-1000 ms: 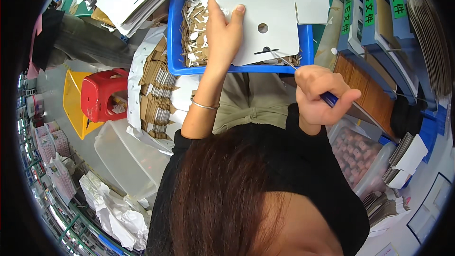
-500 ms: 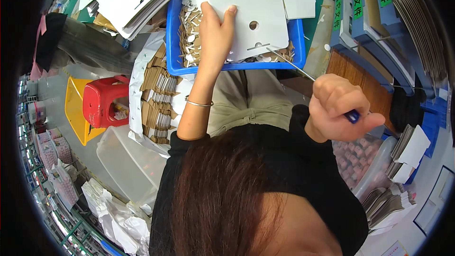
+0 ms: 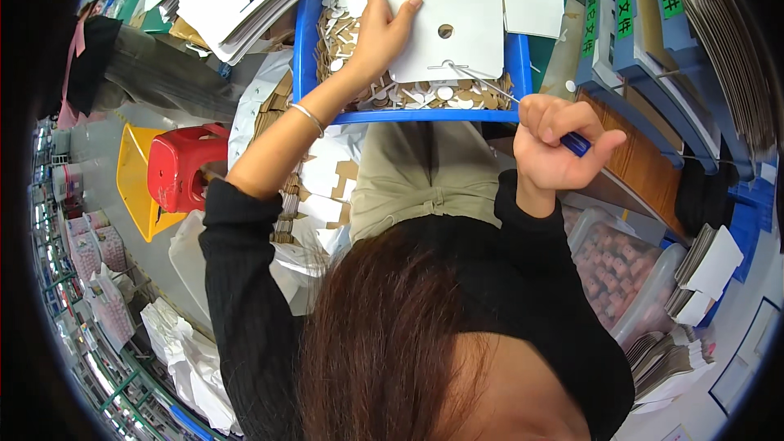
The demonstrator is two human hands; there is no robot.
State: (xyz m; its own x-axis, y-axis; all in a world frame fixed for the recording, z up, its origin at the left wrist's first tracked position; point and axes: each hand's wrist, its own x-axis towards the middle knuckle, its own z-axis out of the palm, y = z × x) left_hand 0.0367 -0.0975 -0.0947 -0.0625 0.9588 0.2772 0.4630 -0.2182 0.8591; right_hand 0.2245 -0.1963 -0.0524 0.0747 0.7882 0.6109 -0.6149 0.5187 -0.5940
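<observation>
My left hand [image 3: 385,37] grips the left part of a white cardboard sheet [image 3: 465,16], its thumb lying on top; some fingers are hidden. The sheet has a round hole and a small slit near its near edge, and rests over a blue tray [image 3: 408,116]. My right hand [image 3: 563,139] is closed in a fist around a screwdriver-like tool [image 3: 576,144] with a blue handle, its thumb sticking out. The tool's thin metal shaft reaches left to the slit. Small white and brown cardboard scraps [image 3: 445,96] fill the tray below the sheet.
A stack of white sheets [image 3: 245,0] stands left of the tray. Blue file holders [image 3: 637,57] line the right side. A red stool [image 3: 175,167] and a yellow bin [image 3: 135,171] are at the left, a clear tub of pink pieces [image 3: 621,269] at the lower right. Another person's leg [image 3: 163,69] shows at the upper left.
My right hand has moved left and slightly up with the tool, and the shaft's tip is at the slit. My left elbow has swung outward; the hand still holds the sheet.
</observation>
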